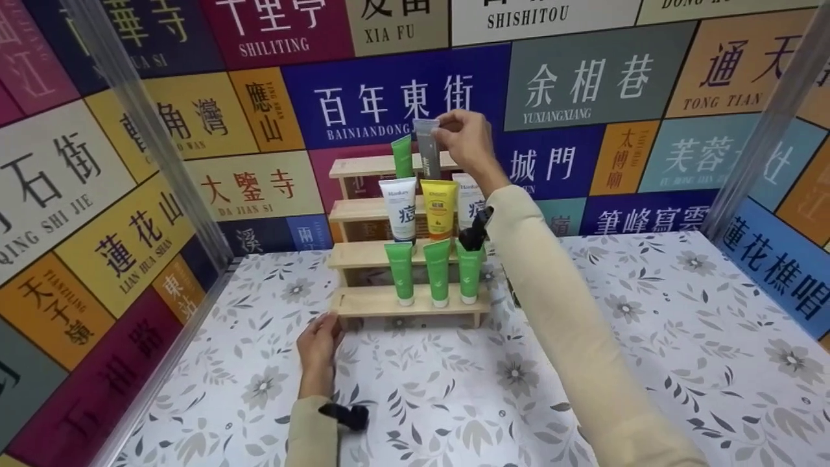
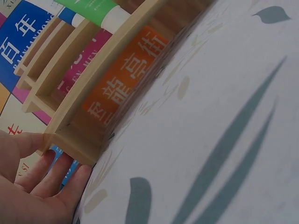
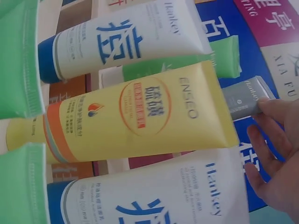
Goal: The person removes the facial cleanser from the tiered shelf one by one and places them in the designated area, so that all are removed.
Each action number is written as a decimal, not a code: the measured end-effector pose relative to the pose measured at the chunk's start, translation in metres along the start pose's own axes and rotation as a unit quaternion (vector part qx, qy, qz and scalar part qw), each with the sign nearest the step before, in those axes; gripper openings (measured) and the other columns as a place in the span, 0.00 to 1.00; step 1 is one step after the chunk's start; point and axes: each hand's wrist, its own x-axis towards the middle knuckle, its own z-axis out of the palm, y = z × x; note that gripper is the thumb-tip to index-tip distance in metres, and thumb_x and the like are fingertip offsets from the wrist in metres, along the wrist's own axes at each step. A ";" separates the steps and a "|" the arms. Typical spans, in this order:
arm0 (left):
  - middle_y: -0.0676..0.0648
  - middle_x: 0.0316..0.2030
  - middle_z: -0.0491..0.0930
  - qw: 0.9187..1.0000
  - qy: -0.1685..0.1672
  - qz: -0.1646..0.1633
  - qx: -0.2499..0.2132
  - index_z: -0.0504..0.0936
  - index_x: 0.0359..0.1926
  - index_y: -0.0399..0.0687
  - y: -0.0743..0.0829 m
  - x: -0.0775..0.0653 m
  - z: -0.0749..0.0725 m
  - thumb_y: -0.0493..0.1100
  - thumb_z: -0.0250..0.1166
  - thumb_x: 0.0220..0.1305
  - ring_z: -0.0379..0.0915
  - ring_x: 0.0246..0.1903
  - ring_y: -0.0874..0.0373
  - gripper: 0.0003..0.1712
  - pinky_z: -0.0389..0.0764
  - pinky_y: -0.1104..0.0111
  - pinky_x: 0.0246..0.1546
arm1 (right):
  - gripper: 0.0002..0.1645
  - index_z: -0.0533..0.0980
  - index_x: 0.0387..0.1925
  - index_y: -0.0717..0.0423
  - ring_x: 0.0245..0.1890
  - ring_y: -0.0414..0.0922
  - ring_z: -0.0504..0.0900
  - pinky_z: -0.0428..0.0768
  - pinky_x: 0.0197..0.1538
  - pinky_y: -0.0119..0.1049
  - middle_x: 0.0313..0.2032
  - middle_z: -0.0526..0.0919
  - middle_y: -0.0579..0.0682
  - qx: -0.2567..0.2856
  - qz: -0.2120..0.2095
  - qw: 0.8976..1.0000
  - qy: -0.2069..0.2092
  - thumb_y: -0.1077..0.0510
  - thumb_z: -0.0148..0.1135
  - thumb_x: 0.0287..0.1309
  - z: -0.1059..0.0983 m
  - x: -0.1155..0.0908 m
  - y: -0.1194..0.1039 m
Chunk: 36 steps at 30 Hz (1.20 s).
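Your right hand [image 1: 468, 139] pinches the gray tube [image 1: 427, 154] at the top tier [image 1: 360, 167] | left hand [image 1: 319, 340] grips the wooden stand [image 1: 363, 301] down low | looks like you're placing; probably steady it before letting go

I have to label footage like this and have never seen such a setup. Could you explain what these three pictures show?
There is no machine: a person works with two bare hands. The widest picture is taken from the head, looking forward and down; the two closer ones are taken from the left and right wrists.

A stepped wooden rack stands on a flowered tablecloth. Three green tubes stand along its lowest step. Behind them are two white tubes with a yellow tube between them, and farther back another green tube.

The right hand pinches the top of a gray tube. The left hand holds the rack's front left corner.
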 end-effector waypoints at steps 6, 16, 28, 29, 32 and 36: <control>0.33 0.61 0.78 1.000 0.000 0.006 -0.009 0.75 0.64 0.35 0.002 -0.001 0.000 0.45 0.60 0.73 0.78 0.58 0.49 0.25 0.82 0.64 0.60 | 0.12 0.80 0.49 0.57 0.47 0.41 0.83 0.81 0.58 0.33 0.47 0.86 0.53 0.058 -0.045 0.997 0.016 0.59 0.65 0.66 -0.021 -0.007 -0.010; 0.36 0.57 0.82 1.000 -0.002 0.008 -0.007 0.77 0.63 0.35 -0.001 0.001 -0.001 0.46 0.62 0.72 0.82 0.53 0.53 0.25 0.84 0.67 0.55 | 0.10 0.80 0.46 0.61 0.43 0.40 0.81 0.82 0.58 0.33 0.39 0.84 0.46 0.112 -0.090 0.988 0.051 0.63 0.66 0.63 -0.057 -0.017 -0.012; 0.36 0.55 0.83 1.000 -0.003 0.027 -0.012 0.76 0.62 0.32 -0.001 -0.003 -0.001 0.44 0.61 0.72 0.82 0.49 0.56 0.24 0.85 0.68 0.53 | 0.10 0.78 0.49 0.54 0.48 0.42 0.81 0.82 0.58 0.38 0.44 0.81 0.44 0.102 -0.090 0.989 0.054 0.58 0.62 0.68 -0.097 -0.037 0.003; 0.36 0.54 0.83 1.000 -0.002 0.028 -0.012 0.76 0.61 0.32 -0.001 -0.004 -0.002 0.44 0.61 0.72 0.82 0.48 0.56 0.24 0.86 0.69 0.52 | 0.10 0.78 0.49 0.54 0.48 0.42 0.81 0.83 0.58 0.38 0.44 0.81 0.44 0.104 -0.088 0.989 0.055 0.58 0.62 0.68 -0.099 -0.038 0.006; 0.35 0.54 0.83 0.999 -0.002 0.034 -0.010 0.76 0.61 0.31 -0.001 -0.004 -0.001 0.44 0.60 0.72 0.82 0.47 0.57 0.24 0.86 0.70 0.51 | 0.10 0.77 0.49 0.54 0.46 0.42 0.80 0.83 0.57 0.39 0.44 0.81 0.45 0.107 -0.089 0.989 0.057 0.59 0.60 0.69 -0.106 -0.042 0.016; 0.32 0.57 0.81 0.999 -0.005 0.041 -0.008 0.76 0.62 0.30 -0.002 -0.005 0.001 0.43 0.60 0.73 0.82 0.48 0.56 0.24 0.86 0.68 0.52 | 0.10 0.75 0.51 0.51 0.47 0.41 0.78 0.82 0.56 0.40 0.46 0.79 0.44 0.093 -0.070 0.991 0.061 0.58 0.58 0.71 -0.118 -0.048 0.031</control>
